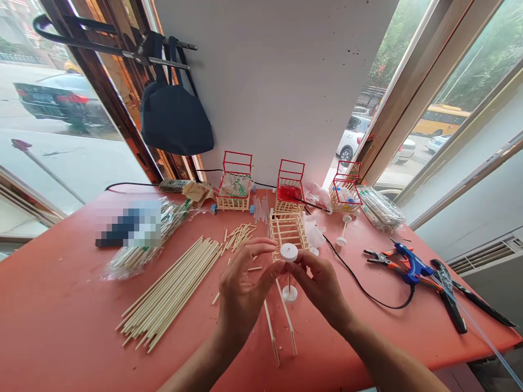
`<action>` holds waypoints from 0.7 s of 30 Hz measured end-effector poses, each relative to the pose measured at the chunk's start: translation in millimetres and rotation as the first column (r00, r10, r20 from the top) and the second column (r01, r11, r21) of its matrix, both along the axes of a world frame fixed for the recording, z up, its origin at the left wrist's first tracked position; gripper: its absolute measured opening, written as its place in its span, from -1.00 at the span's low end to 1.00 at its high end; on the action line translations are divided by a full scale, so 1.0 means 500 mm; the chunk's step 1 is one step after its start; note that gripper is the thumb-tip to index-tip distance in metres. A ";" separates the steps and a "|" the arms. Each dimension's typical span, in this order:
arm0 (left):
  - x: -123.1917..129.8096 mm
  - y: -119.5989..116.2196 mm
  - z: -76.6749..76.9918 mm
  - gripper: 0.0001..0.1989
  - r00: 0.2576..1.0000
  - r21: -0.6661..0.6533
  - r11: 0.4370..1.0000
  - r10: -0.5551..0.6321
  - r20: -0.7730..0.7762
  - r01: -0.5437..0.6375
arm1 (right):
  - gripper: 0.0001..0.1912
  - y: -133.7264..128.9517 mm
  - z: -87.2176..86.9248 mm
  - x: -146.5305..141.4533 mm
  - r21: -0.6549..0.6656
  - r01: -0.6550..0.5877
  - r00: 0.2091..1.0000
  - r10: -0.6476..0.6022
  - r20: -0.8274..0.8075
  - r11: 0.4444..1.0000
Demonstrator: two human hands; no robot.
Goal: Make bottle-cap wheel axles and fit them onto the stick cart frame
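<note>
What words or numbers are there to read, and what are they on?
I can't read any for sure.
Green marks on the clear plastic packet of thin pale sticks at right: too small.
Green marks on the similar clear packet at left: too blurred.
White-lettered licence plate on the dark car outside: too blurred.

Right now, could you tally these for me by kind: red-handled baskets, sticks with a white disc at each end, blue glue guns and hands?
Red-handled baskets: 3
Disc-ended sticks: 2
Blue glue gun: 1
Hands, left and right: 2
Total: 8
</note>
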State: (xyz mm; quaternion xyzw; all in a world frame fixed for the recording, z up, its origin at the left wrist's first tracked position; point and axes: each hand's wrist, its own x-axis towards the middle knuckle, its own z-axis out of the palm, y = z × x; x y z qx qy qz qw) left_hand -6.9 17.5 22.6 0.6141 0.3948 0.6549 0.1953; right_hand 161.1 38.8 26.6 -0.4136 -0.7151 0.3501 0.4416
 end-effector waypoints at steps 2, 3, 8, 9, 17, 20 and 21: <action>-0.001 0.002 0.002 -0.82 1.000 0.024 1.000 0.009 -0.029 -0.009 | -0.83 0.000 0.002 -0.001 0.015 0.005 1.000 -0.005 0.005 1.000; -0.001 0.002 0.003 -0.83 0.999 0.036 0.999 0.017 -0.044 -0.015 | -0.83 0.000 0.003 -0.001 0.025 0.008 1.000 -0.008 0.010 1.000; 0.003 -0.002 -0.001 -0.76 0.995 -0.040 0.998 0.038 -0.090 -0.041 | -0.84 0.001 0.004 -0.002 0.074 0.046 0.999 -0.047 0.023 0.996; 0.004 -0.003 -0.003 -0.74 0.995 -0.060 0.997 0.037 -0.093 -0.043 | -0.84 0.002 0.004 -0.002 0.082 0.055 0.998 -0.057 0.025 0.995; 0.005 -0.006 0.005 -0.83 0.991 0.047 0.997 0.060 -0.121 -0.054 | -0.85 0.001 0.007 -0.001 0.076 0.057 0.998 -0.059 0.016 0.995; 0.005 -0.008 0.007 -0.89 0.993 0.029 0.998 0.057 -0.101 -0.055 | -0.86 0.001 0.008 -0.001 0.067 0.074 0.997 -0.076 0.017 0.995; 0.004 -0.008 0.007 -0.89 0.994 0.007 0.998 0.061 -0.088 -0.060 | -0.86 0.001 0.008 0.000 0.068 0.080 0.996 -0.082 0.022 0.994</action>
